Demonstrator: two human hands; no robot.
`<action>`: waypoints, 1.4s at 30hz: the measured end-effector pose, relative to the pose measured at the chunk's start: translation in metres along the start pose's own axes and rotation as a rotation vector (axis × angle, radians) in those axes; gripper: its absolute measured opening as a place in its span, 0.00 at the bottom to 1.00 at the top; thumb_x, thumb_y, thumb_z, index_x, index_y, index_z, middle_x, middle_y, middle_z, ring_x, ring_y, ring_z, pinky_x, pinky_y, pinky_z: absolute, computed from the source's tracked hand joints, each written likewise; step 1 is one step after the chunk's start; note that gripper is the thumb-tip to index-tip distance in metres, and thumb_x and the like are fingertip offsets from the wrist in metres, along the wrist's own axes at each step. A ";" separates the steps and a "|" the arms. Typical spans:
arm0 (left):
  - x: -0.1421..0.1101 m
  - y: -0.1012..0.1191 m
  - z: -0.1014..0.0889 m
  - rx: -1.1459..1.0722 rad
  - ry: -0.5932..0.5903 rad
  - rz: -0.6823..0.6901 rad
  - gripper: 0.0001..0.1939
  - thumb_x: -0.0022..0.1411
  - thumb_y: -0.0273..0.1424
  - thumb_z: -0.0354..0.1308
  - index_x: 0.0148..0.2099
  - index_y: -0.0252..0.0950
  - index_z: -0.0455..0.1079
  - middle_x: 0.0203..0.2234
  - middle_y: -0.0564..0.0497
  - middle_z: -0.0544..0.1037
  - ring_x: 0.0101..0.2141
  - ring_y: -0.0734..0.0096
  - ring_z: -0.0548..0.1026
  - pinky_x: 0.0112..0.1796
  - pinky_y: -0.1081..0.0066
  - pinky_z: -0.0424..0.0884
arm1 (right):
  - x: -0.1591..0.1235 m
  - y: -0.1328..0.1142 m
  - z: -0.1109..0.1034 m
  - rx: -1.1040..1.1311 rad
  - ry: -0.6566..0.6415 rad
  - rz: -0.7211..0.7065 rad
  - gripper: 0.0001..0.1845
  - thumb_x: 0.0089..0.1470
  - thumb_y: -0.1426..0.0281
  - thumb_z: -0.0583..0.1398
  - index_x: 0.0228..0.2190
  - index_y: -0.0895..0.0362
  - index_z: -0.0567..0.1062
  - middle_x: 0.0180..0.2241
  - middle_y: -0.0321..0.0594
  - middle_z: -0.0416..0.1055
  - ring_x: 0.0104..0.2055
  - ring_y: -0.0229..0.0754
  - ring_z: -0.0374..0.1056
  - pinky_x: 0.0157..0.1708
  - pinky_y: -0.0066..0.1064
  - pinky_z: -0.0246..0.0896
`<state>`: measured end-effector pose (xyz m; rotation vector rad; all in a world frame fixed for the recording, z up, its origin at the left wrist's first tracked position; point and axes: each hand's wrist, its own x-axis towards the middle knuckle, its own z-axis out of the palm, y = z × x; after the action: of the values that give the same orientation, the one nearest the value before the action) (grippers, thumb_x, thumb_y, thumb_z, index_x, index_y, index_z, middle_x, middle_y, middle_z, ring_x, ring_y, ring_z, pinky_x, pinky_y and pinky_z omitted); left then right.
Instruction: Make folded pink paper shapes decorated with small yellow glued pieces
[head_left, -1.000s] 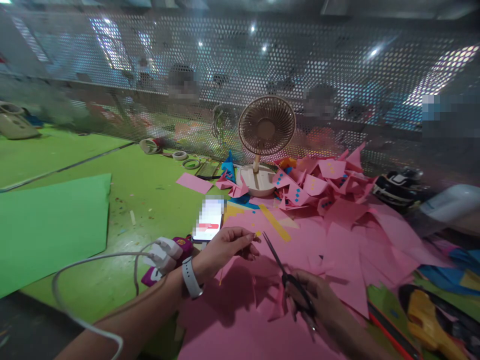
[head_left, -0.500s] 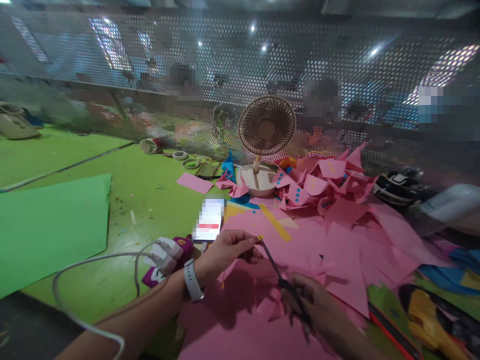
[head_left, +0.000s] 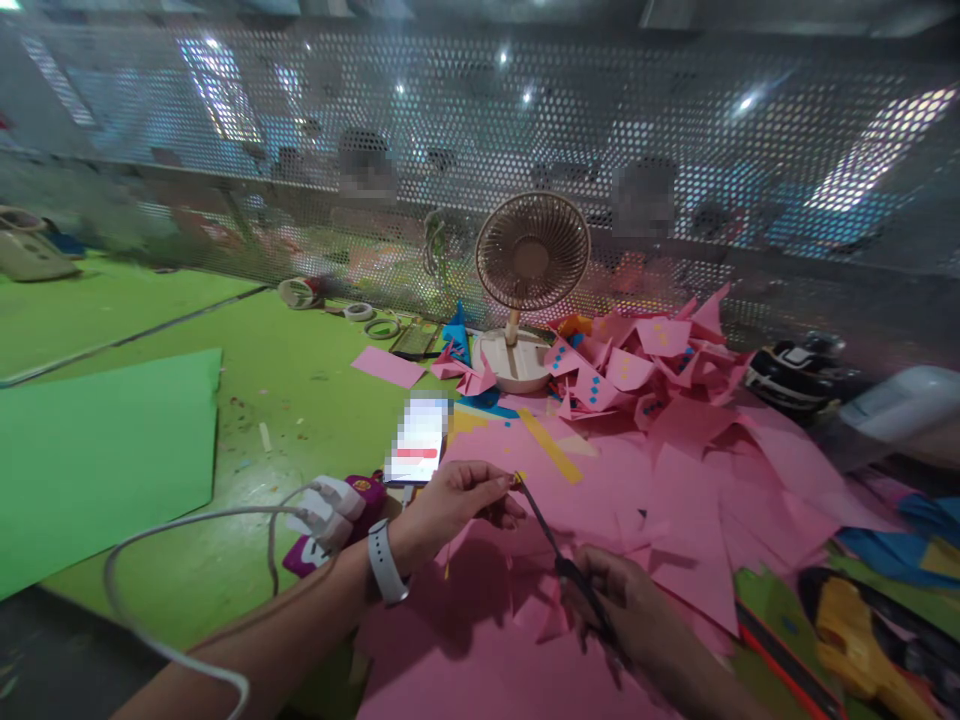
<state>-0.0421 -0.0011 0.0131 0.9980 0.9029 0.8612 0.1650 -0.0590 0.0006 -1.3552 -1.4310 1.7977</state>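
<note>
Head view: left hand [head_left: 450, 500] pinching a tiny yellow paper scrap [head_left: 518, 478] between thumb and fingertips, above pink paper sheets [head_left: 675, 500] covering the green tabletop [head_left: 300, 380]. Right hand [head_left: 637, 610] clenched through the handles of black scissors [head_left: 559, 545], blade tips closed at the scrap. Beyond, a phone [head_left: 418, 450], a small desk fan [head_left: 531, 280], a white cable [head_left: 187, 530].

One fan [head_left: 532, 258]. One phone [head_left: 417, 452], near the fan. One pair of scissors [head_left: 559, 560]. Three tape rolls [head_left: 300, 292], left of the fan. Two hands [head_left: 450, 500].
</note>
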 end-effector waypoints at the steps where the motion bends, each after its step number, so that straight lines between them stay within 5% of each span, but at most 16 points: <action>1: 0.000 0.000 0.000 -0.001 0.001 0.000 0.14 0.54 0.37 0.60 0.35 0.29 0.71 0.25 0.45 0.78 0.24 0.73 0.74 0.31 0.71 0.69 | 0.001 0.002 0.000 -0.008 -0.001 0.007 0.19 0.47 0.54 0.59 0.24 0.57 0.62 0.17 0.28 0.60 0.15 0.27 0.50 0.12 0.19 0.45; 9: 0.000 0.001 -0.001 0.041 0.001 -0.005 0.16 0.54 0.39 0.59 0.36 0.29 0.71 0.25 0.45 0.78 0.24 0.74 0.73 0.31 0.71 0.68 | 0.012 0.025 -0.004 -0.023 0.079 -0.038 0.21 0.47 0.52 0.58 0.22 0.56 0.62 0.16 0.28 0.60 0.14 0.28 0.49 0.12 0.20 0.42; 33: 0.001 0.000 -0.002 0.019 0.046 -0.007 0.14 0.55 0.37 0.59 0.33 0.28 0.70 0.25 0.46 0.78 0.25 0.75 0.74 0.32 0.72 0.69 | 0.010 0.015 0.000 0.024 0.125 -0.033 0.22 0.46 0.52 0.59 0.20 0.57 0.62 0.15 0.29 0.61 0.14 0.28 0.49 0.14 0.22 0.42; 42: 0.000 0.001 -0.001 -0.034 0.059 0.016 0.12 0.56 0.35 0.58 0.37 0.29 0.71 0.26 0.47 0.79 0.26 0.74 0.75 0.34 0.71 0.70 | 0.008 0.019 -0.001 0.075 0.081 -0.004 0.20 0.48 0.53 0.58 0.26 0.58 0.64 0.17 0.30 0.63 0.15 0.28 0.52 0.12 0.19 0.45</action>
<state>-0.0434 -0.0001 0.0140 0.9555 0.9279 0.9212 0.1667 -0.0589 -0.0198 -1.3699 -1.3106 1.7552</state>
